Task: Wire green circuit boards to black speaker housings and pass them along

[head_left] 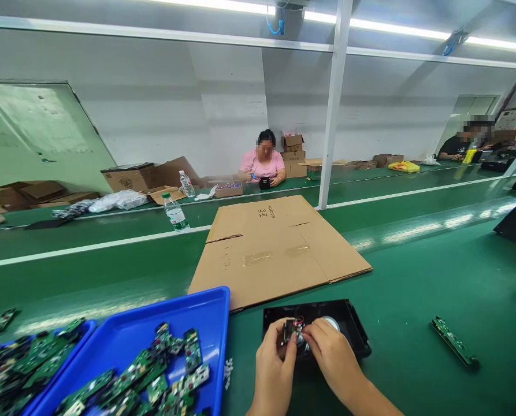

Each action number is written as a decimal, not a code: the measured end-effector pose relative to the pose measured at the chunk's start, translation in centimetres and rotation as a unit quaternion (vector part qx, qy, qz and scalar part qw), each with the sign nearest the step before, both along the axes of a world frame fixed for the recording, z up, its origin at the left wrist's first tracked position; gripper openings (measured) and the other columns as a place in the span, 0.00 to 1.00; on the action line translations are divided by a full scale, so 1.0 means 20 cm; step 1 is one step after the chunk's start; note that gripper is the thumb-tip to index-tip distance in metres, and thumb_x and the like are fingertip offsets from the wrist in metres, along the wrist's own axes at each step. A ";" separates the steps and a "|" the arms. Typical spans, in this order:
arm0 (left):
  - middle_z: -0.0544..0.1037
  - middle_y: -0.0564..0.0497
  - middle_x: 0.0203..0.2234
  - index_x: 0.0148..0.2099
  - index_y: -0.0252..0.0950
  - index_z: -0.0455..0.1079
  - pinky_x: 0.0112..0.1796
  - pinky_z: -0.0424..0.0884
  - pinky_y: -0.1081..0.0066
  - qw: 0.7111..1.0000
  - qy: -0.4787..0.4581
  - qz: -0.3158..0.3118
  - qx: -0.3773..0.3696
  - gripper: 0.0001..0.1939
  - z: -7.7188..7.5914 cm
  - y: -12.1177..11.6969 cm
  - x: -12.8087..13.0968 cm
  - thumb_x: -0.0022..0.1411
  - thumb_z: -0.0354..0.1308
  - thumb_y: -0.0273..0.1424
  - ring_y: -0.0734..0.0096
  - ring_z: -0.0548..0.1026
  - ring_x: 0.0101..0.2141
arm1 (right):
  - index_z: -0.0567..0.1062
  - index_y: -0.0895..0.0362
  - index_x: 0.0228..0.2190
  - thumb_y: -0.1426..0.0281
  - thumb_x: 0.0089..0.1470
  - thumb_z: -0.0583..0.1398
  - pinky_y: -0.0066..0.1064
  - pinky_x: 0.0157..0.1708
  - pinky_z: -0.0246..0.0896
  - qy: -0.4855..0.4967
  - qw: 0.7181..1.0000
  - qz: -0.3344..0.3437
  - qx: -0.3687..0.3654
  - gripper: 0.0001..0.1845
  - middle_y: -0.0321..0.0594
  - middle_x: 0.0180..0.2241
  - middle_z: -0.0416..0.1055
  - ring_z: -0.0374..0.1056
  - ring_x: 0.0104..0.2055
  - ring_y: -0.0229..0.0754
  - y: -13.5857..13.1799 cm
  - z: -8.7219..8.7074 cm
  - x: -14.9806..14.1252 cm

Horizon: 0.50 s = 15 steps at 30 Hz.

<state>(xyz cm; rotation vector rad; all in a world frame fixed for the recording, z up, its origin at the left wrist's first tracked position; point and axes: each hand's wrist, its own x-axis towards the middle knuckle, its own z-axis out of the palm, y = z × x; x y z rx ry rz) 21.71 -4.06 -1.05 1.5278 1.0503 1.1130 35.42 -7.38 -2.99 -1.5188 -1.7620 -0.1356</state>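
My left hand (274, 364) is closed around a small circuit board (289, 330) with dark parts and thin wires on it. Beside it, the fingers of my right hand (336, 357) are pinched together at the board's right edge, where red wires show. What lies between those fingertips is too small to make out. Both hands are over a shallow black plastic housing (356, 328) on the green bench. Inside the housing, a round silvery part (331, 322) shows partly behind my right hand.
Left of my hands, a blue tray (225, 341) holds several green circuit boards, with another heap further left. One long board (452, 342) lies to the right. Flattened cardboard (279, 248) lies ahead, near a water bottle (175, 214). A person (263, 164) sits across the bench.
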 end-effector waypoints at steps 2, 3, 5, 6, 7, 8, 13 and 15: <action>0.79 0.46 0.35 0.41 0.36 0.71 0.38 0.78 0.67 1.000 -0.001 -0.001 0.001 0.12 0.01 -0.01 0.00 0.59 0.57 0.37 0.61 0.79 0.37 | 0.68 0.56 0.27 0.64 0.68 0.40 0.28 0.28 0.54 -0.013 1.000 -0.005 0.016 0.25 0.37 0.25 0.68 0.65 0.28 0.38 0.00 0.00 -0.01; 0.80 0.46 0.35 0.41 0.36 0.71 0.38 0.78 0.67 1.000 -0.001 0.000 0.001 0.11 0.01 -0.01 0.00 0.59 0.56 0.37 0.61 0.79 0.37 | 0.69 0.56 0.26 0.65 0.68 0.40 0.29 0.28 0.53 -0.016 0.999 -0.008 0.026 0.25 0.37 0.25 0.68 0.64 0.27 0.38 0.00 0.00 -0.01; 0.80 0.46 0.35 0.41 0.36 0.71 0.38 0.77 0.67 1.000 0.002 0.001 0.006 0.10 0.02 -0.01 0.00 0.60 0.56 0.36 0.61 0.79 0.36 | 0.68 0.56 0.26 0.65 0.69 0.41 0.29 0.27 0.51 -0.020 0.999 -0.014 0.048 0.25 0.37 0.24 0.68 0.63 0.26 0.37 0.00 0.00 -0.02; 0.80 0.46 0.35 0.40 0.36 0.71 0.38 0.77 0.67 1.000 0.006 0.002 0.009 0.10 0.02 -0.02 0.00 0.60 0.56 0.36 0.60 0.79 0.36 | 0.68 0.56 0.25 0.66 0.69 0.41 0.29 0.27 0.50 -0.019 0.998 -0.017 0.060 0.25 0.36 0.24 0.67 0.62 0.26 0.37 0.00 0.00 -0.02; 0.80 0.46 0.35 0.40 0.36 0.71 0.38 0.77 0.66 1.000 0.012 0.003 0.012 0.10 0.02 -0.02 0.00 0.60 0.55 0.36 0.60 0.79 0.36 | 0.68 0.56 0.25 0.67 0.68 0.42 0.29 0.27 0.50 -0.019 0.997 -0.019 0.074 0.24 0.36 0.23 0.67 0.61 0.25 0.37 0.00 -0.01 -0.02; 0.81 0.46 0.35 0.41 0.37 0.72 0.38 0.77 0.66 1.000 0.018 0.004 0.016 0.10 0.02 -0.02 0.00 0.60 0.55 0.36 0.60 0.79 0.36 | 0.68 0.56 0.25 0.68 0.68 0.44 0.29 0.27 0.49 -0.019 0.996 -0.020 0.088 0.23 0.36 0.23 0.66 0.60 0.25 0.37 0.00 -0.01 -0.03; 0.80 0.46 0.38 0.43 0.38 0.70 0.42 0.75 0.64 1.000 0.019 0.001 0.019 0.11 0.00 -0.02 0.00 0.60 0.54 0.35 0.61 0.79 0.39 | 0.70 0.57 0.27 0.73 0.65 0.50 0.30 0.28 0.47 -0.047 0.989 -0.008 0.141 0.16 0.35 0.22 0.64 0.57 0.26 0.38 -0.01 0.01 -0.02; 0.80 0.46 0.40 0.44 0.38 0.70 0.42 0.75 0.64 1.000 0.005 -0.012 0.001 0.11 0.00 -0.03 0.00 0.61 0.53 0.35 0.61 0.78 0.40 | 0.70 0.58 0.27 0.75 0.64 0.51 0.31 0.28 0.46 -0.050 0.988 0.002 0.148 0.14 0.36 0.22 0.64 0.57 0.26 0.38 -0.01 0.01 -0.02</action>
